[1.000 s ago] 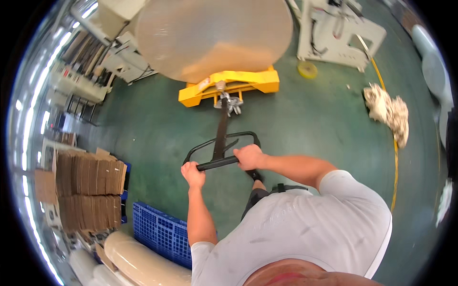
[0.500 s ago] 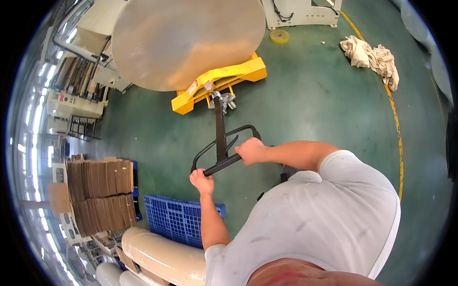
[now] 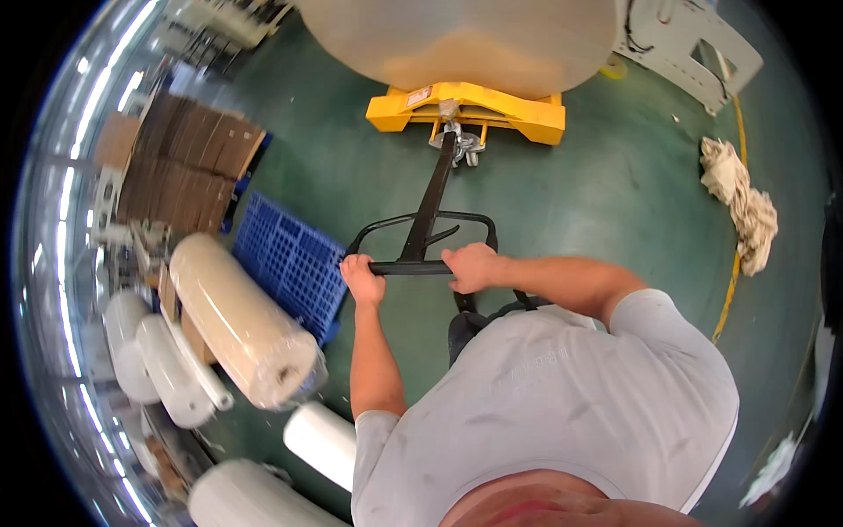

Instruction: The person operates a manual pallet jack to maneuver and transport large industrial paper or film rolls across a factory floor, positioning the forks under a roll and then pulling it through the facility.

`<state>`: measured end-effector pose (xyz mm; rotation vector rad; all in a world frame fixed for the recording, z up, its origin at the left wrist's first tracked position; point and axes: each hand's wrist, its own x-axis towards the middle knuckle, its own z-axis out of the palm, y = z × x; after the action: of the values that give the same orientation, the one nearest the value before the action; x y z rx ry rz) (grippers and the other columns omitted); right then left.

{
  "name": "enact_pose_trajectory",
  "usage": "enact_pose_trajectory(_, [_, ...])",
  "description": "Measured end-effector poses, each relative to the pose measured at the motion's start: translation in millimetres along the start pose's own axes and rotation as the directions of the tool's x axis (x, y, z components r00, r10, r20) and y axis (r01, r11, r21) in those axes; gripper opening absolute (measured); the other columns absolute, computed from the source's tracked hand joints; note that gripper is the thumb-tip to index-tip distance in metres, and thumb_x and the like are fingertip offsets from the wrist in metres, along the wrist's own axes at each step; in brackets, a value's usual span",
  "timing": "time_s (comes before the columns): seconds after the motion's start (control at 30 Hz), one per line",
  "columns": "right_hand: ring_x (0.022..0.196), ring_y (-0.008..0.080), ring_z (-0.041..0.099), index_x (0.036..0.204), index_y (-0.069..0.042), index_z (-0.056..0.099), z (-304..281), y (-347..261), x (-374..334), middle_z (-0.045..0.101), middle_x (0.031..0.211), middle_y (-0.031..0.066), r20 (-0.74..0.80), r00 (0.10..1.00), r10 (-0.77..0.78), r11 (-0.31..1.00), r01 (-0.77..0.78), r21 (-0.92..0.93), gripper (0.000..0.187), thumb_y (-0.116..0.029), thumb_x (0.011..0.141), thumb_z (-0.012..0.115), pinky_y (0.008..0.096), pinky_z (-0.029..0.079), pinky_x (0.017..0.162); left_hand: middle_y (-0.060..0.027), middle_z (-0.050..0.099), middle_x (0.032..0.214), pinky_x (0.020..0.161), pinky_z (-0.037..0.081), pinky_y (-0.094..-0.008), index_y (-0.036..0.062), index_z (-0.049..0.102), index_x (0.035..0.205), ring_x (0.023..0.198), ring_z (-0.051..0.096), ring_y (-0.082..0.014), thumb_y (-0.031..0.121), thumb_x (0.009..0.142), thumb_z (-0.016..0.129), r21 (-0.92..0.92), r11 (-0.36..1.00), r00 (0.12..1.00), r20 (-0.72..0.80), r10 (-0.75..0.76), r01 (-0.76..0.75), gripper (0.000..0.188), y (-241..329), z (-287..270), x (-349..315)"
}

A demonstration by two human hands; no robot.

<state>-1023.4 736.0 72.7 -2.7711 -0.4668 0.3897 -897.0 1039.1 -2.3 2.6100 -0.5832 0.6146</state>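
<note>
My left hand (image 3: 363,279) is closed round the left end of the black pull handle (image 3: 409,268) of a yellow hand pallet truck (image 3: 500,105). Farther right, my right hand (image 3: 471,267) grips the same crossbar near its right end. A dark shaft (image 3: 432,200) runs from the handle to the truck's metal joint, and a small lever sits beside it, touched by neither hand. On the truck rests a very large roll (image 3: 457,44) with a pale, shiny round end; its far part is cut off by the picture's edge.
Left stand a blue plastic pallet (image 3: 285,259), stacked brown cardboard (image 3: 189,167) and a wrapped beige roll (image 3: 246,321). White rolls (image 3: 320,443) lie nearer. On the right, a crumpled cloth (image 3: 738,206) lies by a yellow floor line (image 3: 727,307). A white machine frame (image 3: 694,53) stands far right.
The view has swung to the left. The truck and big roll sit farther up and right in it, and more rolls show at lower left. Both hands still grip the handle.
</note>
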Motion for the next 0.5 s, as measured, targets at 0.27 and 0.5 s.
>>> enact_pose_trajectory(0.27, [0.091,0.0434,0.078,0.117,0.001,0.059,150.7,-115.2,-277.8,0.078,0.097,0.0209,0.001,0.999,-0.043,0.998,0.043,-0.039,0.040,-0.030,0.094,0.071,0.0573,0.061,0.079,-0.0137,0.061,0.109,0.121,0.038,-0.0604,0.0084,0.067,0.094,0.121,0.057,-0.0399,-0.005,0.069,0.074,-0.032,0.988,0.985,-0.078,-0.154,0.152,0.029,118.8,-90.1,-337.7])
enact_pose_trajectory(0.5, [0.086,0.0446,0.077,0.113,0.000,0.059,278.5,-219.5,-484.8,0.078,0.093,0.0216,-0.014,0.996,-0.088,0.994,0.086,-0.072,0.038,-0.029,0.093,0.070,0.0583,0.061,0.077,-0.0132,0.063,0.112,0.127,0.034,-0.0627,0.0084,0.067,0.095,0.127,0.056,-0.0413,-0.004,0.071,0.074,0.002,0.975,0.973,-0.064,-0.220,0.220,0.028,193.9,-172.3,-598.9])
